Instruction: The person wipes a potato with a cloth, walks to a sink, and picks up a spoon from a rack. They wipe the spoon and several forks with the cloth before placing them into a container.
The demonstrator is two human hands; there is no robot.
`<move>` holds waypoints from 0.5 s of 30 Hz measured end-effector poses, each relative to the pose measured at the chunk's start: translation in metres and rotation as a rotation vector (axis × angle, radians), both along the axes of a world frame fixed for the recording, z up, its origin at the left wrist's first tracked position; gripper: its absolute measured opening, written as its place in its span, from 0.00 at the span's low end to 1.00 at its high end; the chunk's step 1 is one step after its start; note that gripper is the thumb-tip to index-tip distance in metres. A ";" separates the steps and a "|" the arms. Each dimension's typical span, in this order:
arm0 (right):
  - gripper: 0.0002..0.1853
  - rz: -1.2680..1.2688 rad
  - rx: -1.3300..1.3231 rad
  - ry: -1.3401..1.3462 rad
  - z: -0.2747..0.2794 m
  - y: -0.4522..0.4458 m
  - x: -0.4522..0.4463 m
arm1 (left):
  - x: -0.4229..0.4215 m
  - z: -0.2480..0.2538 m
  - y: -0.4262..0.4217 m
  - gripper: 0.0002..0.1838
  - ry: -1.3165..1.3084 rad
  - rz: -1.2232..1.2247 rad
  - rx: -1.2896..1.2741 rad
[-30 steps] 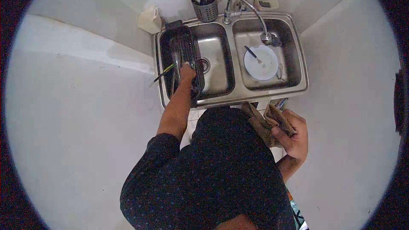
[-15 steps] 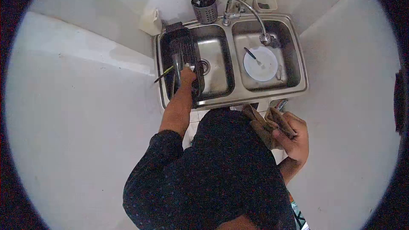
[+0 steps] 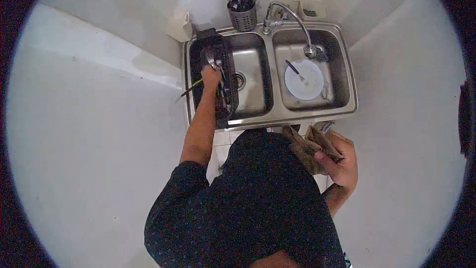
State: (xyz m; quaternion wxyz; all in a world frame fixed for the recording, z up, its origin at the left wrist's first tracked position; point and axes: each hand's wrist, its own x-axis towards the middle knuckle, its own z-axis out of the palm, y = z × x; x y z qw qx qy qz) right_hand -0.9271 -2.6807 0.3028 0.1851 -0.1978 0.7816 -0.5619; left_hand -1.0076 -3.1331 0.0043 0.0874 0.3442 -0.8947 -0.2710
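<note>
My left hand (image 3: 211,76) is closed on some metal cutlery (image 3: 210,59), with the fork-like ends pointing up past the fingers. It is over a dark dish rack (image 3: 227,52) that stands in the left basin. A green and black utensil (image 3: 192,88) sticks out over the rack's left side. Near my body at the sink's front right, my right hand (image 3: 342,163) grips a folded brown cloth (image 3: 317,144). In the right basin lies a white plate (image 3: 302,88) with a dark-handled fork (image 3: 293,68) on it.
A perforated metal holder (image 3: 244,20) full of cutlery stands behind the double sink (image 3: 277,117). The faucet (image 3: 305,25) arches over the right basin. Pale containers (image 3: 181,27) stand at the back left and back right (image 3: 312,9).
My left hand has moved slightly up and left within the rack, and cutlery now shows above its fingers. My right hand keeps the cloth in nearly the same place.
</note>
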 end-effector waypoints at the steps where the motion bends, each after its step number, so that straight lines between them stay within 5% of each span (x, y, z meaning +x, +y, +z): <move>1: 0.17 0.014 0.025 -0.008 0.001 -0.001 -0.002 | -0.002 -0.001 -0.006 0.14 0.050 0.052 -0.048; 5: 0.18 0.071 0.026 0.028 -0.007 -0.001 -0.010 | 0.006 0.043 -0.007 0.13 0.346 0.056 0.213; 8: 0.17 0.052 0.042 -0.037 0.005 -0.014 -0.015 | 0.018 0.074 0.005 0.10 0.506 0.163 1.026; 15: 0.15 0.110 -0.073 0.144 -0.003 -0.048 -0.045 | 0.053 0.161 0.095 0.08 0.658 0.050 1.237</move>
